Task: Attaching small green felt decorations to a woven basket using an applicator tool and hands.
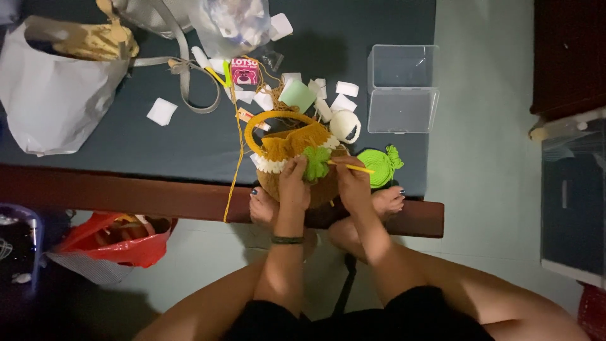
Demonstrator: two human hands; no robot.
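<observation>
My left hand (293, 183) grips a brown crocheted basket (284, 148) with a white rim, a mustard yellow handle and a green clover piece (315, 162) on its front. My right hand (351, 183) pinches a thin yellow needle or hook (355, 167) whose tip points at the clover. The basket rests against the edge of a dark green mat (189, 136), just above my bare feet (388, 201). A strand of yellow yarn (237, 151) hangs down from the mat.
A bright green crocheted piece (382, 165) and a white ball (345, 125) lie beside the basket. An open transparent plastic box (403, 88) sits to the right. White paper bits, a pink box (244, 71) and a white bag (53, 95) lie behind. A red bag (117, 243) is on the floor.
</observation>
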